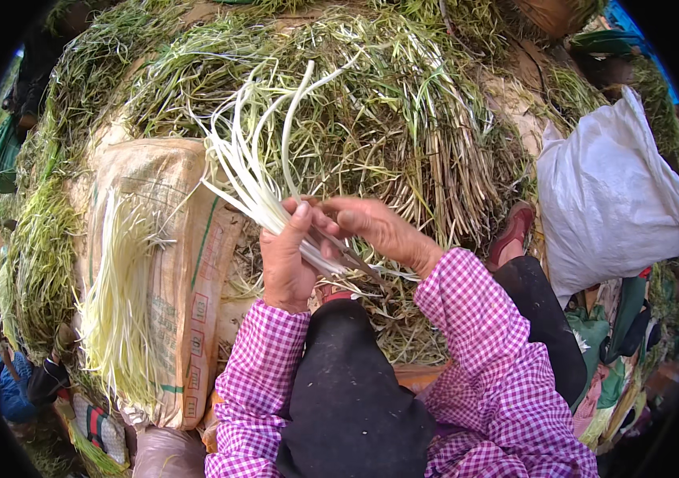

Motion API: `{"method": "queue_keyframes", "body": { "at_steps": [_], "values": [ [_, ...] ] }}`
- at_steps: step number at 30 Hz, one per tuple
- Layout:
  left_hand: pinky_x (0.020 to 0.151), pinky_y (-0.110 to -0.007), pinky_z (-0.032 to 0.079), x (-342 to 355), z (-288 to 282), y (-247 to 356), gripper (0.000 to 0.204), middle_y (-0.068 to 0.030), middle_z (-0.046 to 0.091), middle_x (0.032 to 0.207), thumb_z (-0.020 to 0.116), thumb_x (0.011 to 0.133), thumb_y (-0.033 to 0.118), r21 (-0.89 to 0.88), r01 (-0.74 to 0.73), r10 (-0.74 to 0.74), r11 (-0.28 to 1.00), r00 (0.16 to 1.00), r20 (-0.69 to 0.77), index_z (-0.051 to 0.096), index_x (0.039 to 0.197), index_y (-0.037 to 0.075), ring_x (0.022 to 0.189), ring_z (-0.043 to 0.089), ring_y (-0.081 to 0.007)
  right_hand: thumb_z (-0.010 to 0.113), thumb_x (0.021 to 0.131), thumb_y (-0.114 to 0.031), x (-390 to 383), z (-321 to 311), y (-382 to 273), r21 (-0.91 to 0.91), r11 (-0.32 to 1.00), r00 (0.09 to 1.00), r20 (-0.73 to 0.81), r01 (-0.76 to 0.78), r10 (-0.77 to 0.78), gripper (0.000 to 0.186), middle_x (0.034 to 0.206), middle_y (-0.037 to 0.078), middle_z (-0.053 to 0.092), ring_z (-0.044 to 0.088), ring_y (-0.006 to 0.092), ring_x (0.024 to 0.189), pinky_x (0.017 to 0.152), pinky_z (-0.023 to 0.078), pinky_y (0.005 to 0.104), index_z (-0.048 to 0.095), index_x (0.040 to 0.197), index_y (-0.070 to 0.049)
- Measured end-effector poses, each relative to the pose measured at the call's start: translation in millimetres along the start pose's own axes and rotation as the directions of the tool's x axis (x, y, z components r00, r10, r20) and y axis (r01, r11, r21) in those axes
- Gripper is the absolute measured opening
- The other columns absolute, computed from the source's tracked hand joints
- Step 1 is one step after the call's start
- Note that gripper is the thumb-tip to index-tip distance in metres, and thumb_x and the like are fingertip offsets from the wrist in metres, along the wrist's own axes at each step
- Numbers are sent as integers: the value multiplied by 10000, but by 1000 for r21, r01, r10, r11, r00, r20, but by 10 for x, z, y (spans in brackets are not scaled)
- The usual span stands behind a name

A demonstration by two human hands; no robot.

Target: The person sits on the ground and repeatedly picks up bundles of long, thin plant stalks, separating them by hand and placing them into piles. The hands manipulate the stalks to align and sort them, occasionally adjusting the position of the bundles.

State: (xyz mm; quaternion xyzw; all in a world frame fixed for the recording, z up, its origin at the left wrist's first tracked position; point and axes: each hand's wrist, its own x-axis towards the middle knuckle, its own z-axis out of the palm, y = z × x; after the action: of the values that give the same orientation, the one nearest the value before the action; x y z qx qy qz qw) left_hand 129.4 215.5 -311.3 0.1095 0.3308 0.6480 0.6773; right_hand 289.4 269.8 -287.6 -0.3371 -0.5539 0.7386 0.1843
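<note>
My left hand [287,267] is closed around a bundle of long, pale white-green stalks [248,167], thumb on top. The stalks fan out up and to the left, and their cut-looking ends poke out below the fist. Fingers of my right hand [383,231] are curled against the bundle just beside the left thumb, pinching at the stalks; their tips are partly hidden. Beneath both hands a dark, thin strip [363,267] sticks out, and I cannot make out whether it is a leaf or a blade.
To the left, a pile of pale stalks [120,311] lies on a tan woven sack [176,167]. Ahead spreads a heap of uncleaned green and brown stalks [443,151]. A full white sack [614,195] stands at the right, near my red shoe [512,231]. Cloths [610,382] lie below it.
</note>
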Motion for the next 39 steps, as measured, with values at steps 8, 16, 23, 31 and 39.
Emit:
{"method": "queue_keyframes", "body": {
  "at_steps": [8,16,23,31,39],
  "values": [
    [398,-221,414,242,-439,495,126,-61,557,736,597,922,118,69,-207,218,976,943,-250,564,975,10,629,563,-170,539,958,-203,-896,121,1107,460,887,946,-277,-24,169,218,540,-61,455,372,25,423,380,315,185,645,939,-14],
    [411,-216,405,306,-355,786,129,-60,569,727,593,924,121,182,-283,321,942,919,-231,579,990,11,632,572,-168,550,898,-111,-1364,-394,1792,-376,597,660,-654,-708,371,175,674,110,593,558,212,637,692,484,434,647,786,-18],
    [410,-226,418,321,-114,621,125,-66,578,748,589,924,108,218,-238,281,946,940,-195,562,992,6,648,587,-170,569,923,-291,-1189,-214,1272,-608,503,789,-461,-614,406,310,812,113,629,601,220,768,778,473,428,649,1047,-19],
    [414,-222,441,170,-49,179,197,-79,620,828,635,898,119,153,-201,228,968,955,-190,546,1041,18,722,632,-185,549,938,-137,-858,405,748,345,935,850,-464,-86,249,160,758,26,632,593,71,661,554,467,183,623,937,6],
    [432,-235,457,-174,57,-290,245,-117,617,801,653,880,104,53,118,-107,992,978,-178,541,1061,-18,655,615,-188,554,907,-74,-635,555,595,70,997,809,-585,-21,58,98,746,0,602,545,48,646,569,455,204,611,881,1]
  ]
}}
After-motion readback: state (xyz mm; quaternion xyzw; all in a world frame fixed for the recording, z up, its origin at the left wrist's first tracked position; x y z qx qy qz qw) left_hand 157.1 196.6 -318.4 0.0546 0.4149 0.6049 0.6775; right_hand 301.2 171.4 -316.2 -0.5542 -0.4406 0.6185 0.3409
